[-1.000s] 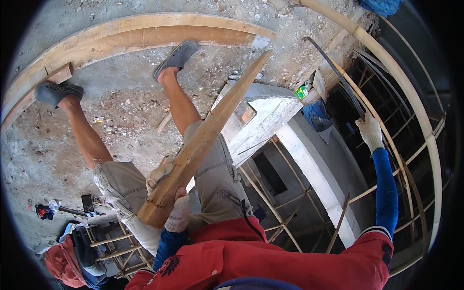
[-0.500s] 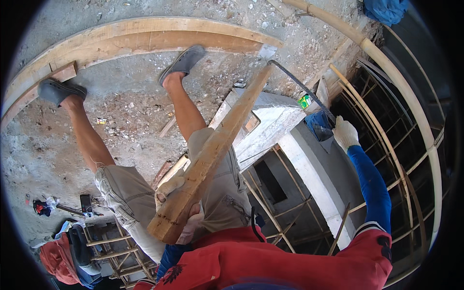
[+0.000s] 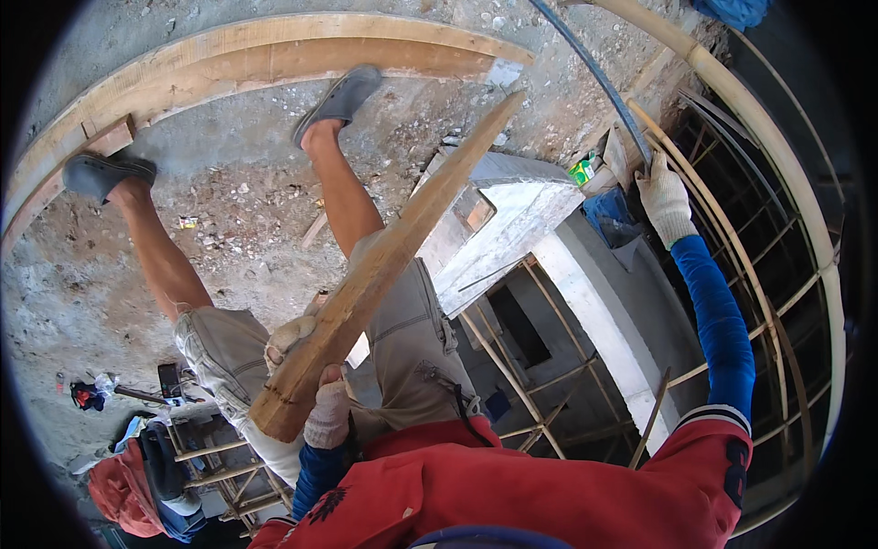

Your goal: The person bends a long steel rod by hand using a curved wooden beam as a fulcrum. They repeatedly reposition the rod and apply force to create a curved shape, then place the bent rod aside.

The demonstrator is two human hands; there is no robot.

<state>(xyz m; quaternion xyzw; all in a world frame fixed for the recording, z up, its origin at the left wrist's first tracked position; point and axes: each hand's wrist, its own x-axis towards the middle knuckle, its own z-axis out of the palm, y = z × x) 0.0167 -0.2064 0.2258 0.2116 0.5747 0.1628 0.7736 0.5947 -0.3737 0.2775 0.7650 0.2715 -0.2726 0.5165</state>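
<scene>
Over rubbly ground (image 3: pixel 242 247), a pointed beam (image 3: pixel 389 256) in the left hand (image 3: pixel 327 412) and a dark bar (image 3: pixel 604 75) in the right hand (image 3: pixel 666 201)

Across the person's lap, the wooden beam slants from its thick end beside the left thigh to its narrow tip beyond the right knee. The left hand, in a pale knitted glove, is clasped around it near the thick end, thumb on the near side and fingers on the far side. Whether the beam also rests on the shorts (image 3: pixel 412 320) cannot be told.

Out to the right, the other gloved hand is closed on one end of the long, thin bar. The bar runs up and away to the left, leaving view at the top, apart from the beam.

Beyond the feet, a plank (image 3: pixel 274 59) lies on the ground, looking curved in this view. Beside the right leg stands a pale concrete block (image 3: pixel 512 229). Near the right hand lie a blue bag (image 3: pixel 610 215) and a small green packet (image 3: pixel 581 172). At far right, a bamboo pole (image 3: pixel 709 69) arches past. Red cloth (image 3: pixel 123 485) sits at lower left.
</scene>
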